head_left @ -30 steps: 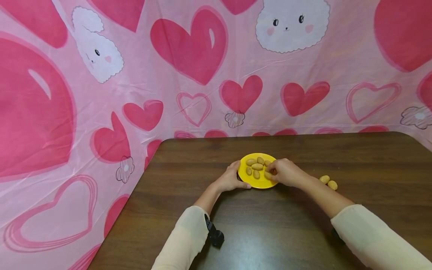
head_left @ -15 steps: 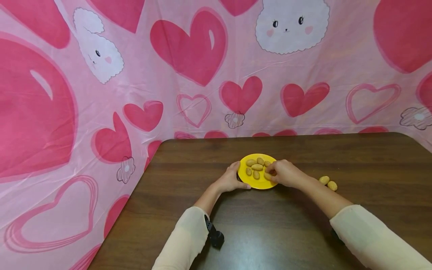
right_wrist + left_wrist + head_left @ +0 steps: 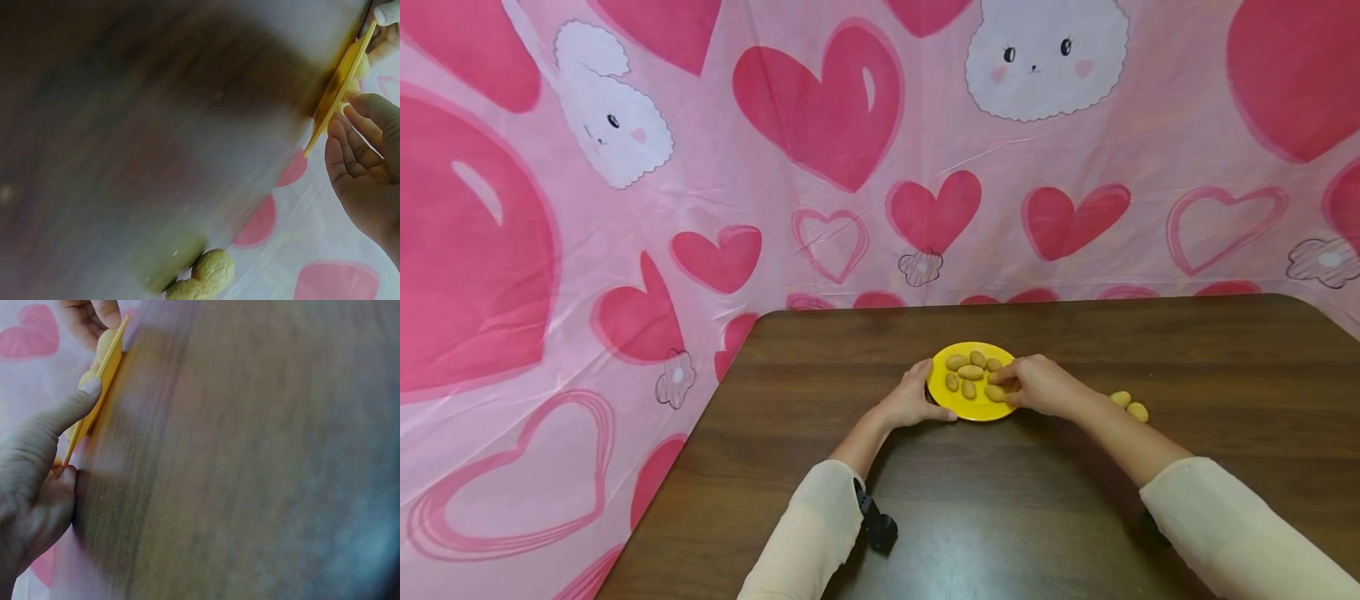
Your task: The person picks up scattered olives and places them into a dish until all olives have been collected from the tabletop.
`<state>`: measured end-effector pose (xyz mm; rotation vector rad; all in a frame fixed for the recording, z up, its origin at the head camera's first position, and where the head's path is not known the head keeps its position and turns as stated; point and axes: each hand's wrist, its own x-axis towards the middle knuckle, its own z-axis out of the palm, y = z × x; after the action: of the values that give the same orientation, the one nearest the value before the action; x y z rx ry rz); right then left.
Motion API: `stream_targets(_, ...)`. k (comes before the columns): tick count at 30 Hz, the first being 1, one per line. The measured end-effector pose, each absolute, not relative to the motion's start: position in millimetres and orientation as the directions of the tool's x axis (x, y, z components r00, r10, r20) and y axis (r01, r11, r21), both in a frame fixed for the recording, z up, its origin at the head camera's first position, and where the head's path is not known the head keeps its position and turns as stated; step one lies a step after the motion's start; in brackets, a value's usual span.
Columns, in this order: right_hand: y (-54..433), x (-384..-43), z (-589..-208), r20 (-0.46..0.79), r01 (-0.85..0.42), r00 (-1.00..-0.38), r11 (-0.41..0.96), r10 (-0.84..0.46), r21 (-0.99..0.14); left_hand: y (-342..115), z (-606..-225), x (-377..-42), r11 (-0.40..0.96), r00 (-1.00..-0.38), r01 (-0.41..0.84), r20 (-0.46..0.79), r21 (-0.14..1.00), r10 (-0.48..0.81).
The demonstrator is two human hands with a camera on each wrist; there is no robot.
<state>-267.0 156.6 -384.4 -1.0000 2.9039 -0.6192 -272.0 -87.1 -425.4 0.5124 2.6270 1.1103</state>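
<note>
A round yellow plate (image 3: 977,410) lies on the table with several small potatoes (image 3: 971,372) spread over it. My left hand (image 3: 910,398) grips its left rim, the thumb (image 3: 87,390) on the near edge and the other fingers curled at the far side. Over the right rim hovers my right hand (image 3: 1037,385), its fingertips beside the potato (image 3: 996,392) nearest to it. A narrow gap shows between that potato and the fingers, which pinch nothing. In the right wrist view the right hand (image 3: 369,156) is loosely bent at the plate's edge.
Two more potatoes (image 3: 1129,406) lie on the brown wooden table (image 3: 1000,517) to the right, just behind the right forearm. A pink cloth with hearts (image 3: 820,108) hangs behind and to the left of the table. A black wrist camera (image 3: 880,529) sticks out below the left sleeve.
The right fingers have parted slightly from the potato at the plate's right side, which now shows more fully. The left hand and the plate have stayed in place.
</note>
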Motion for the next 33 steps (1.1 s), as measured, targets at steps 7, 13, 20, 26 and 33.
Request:
stream_targets(7, 167, -266, -380, 0.108, -0.564, -0.816, 0.742, -0.568, -0.361, -88, -425, -272, 0.647, -0.91, 0.22, -0.085, 0.73, 0.405)
stream_targets(13, 178, -263, -376, 0.119, -0.562, -0.82, 0.75, -0.559, -0.349, -88, -425, -271, 0.652, -0.911, 0.214, -0.092, 0.727, 0.402)
stream_targets(20, 190, -260, -374, 0.12, -0.526, -0.845, 0.766, -0.522, -0.369, -88, -426, -271, 0.649, -0.912, 0.203, -0.1, 0.733, 0.398)
stream_targets(26, 205, -257, -371, 0.137, -0.52, -0.85, 0.77, -0.508, -0.37, -86, -426, -272, 0.655, -0.913, 0.214, -0.091, 0.725, 0.399)
stream_targets(33, 223, -252, -369, 0.121, -0.473, -0.877, 0.794, -0.464, -0.383, -85, -425, -271, 0.652, -0.915, 0.207, -0.092, 0.729, 0.394)
